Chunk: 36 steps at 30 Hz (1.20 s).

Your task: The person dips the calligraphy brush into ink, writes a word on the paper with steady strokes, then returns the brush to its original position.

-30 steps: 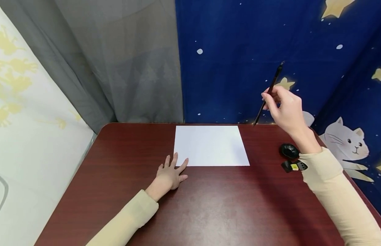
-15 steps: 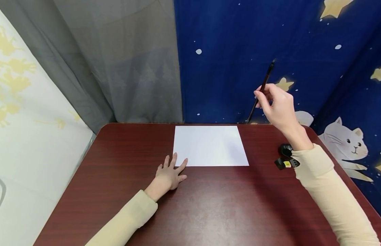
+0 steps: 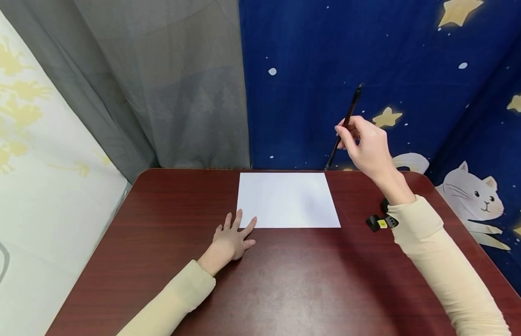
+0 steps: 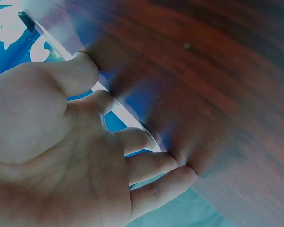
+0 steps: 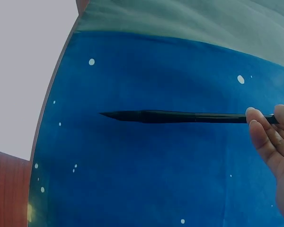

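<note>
A dark writing brush [image 3: 351,106] slants in the air at the table's far edge, its lower end just off the paper's far right corner in the head view. My right hand [image 3: 367,145] pinches its handle between thumb and fingers. In the right wrist view the pointed black bristles of the brush [image 5: 170,116] face away from the fingers [image 5: 258,135]. A blank white sheet of paper [image 3: 290,200] lies flat on the table. My left hand [image 3: 231,240] has its fingers spread, fingertips on the sheet's near left corner; the left wrist view shows its palm [image 4: 52,142].
The reddish-brown table [image 3: 176,210] bears it all. At the right, partly behind the sleeve, are a round black object [image 3: 384,204] and small black pieces, one with a yellow patch [image 3: 382,224]. Behind hang a grey curtain [image 3: 193,93] and a blue starry one [image 3: 302,93].
My right hand has moved left with the brush, toward the paper, still raised. The left hand and the sheet have stayed where they were. The sleeve now covers more of the round black object.
</note>
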### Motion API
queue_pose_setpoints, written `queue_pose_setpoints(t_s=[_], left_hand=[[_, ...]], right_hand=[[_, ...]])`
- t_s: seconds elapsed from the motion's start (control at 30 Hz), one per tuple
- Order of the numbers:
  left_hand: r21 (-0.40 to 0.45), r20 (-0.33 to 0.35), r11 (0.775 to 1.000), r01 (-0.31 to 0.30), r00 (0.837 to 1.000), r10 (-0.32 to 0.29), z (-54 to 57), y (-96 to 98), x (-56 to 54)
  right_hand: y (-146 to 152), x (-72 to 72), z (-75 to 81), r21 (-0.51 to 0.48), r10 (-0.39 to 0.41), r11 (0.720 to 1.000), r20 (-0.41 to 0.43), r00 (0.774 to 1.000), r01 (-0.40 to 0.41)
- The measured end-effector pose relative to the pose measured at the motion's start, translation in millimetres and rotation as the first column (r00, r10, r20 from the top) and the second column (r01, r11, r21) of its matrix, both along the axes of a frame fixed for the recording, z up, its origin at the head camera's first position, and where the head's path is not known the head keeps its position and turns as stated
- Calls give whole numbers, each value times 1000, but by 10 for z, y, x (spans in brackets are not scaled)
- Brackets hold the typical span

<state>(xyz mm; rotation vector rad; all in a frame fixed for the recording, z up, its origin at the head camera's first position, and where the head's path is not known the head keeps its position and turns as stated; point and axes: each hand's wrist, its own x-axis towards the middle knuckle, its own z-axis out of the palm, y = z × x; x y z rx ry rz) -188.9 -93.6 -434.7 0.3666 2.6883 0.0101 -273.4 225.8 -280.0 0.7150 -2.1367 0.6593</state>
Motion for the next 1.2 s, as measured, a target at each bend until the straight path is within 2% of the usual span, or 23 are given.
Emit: queue_pose_setpoints(t_s=[0.33,0.6,0.97,1.2], left_hand=[[3,-1,1000,2,1000,-2,19,10,16],[20,0,1000,-7,1000,7,14,5,29],[13,-17,1000,3,1000,-3,17,14,19],[11,-16,1000,3,1000,-3,-1,9,17]], right_hand=[[-111,-44,-18,-26,29,999,2,1000,-29],[-205,-85,-45,-31,51,998,40,998,-49],[-339,-142,-23,-62,91,994,25,996,-89],[-405,-178,-83,-65,100,993,38,994,-98]])
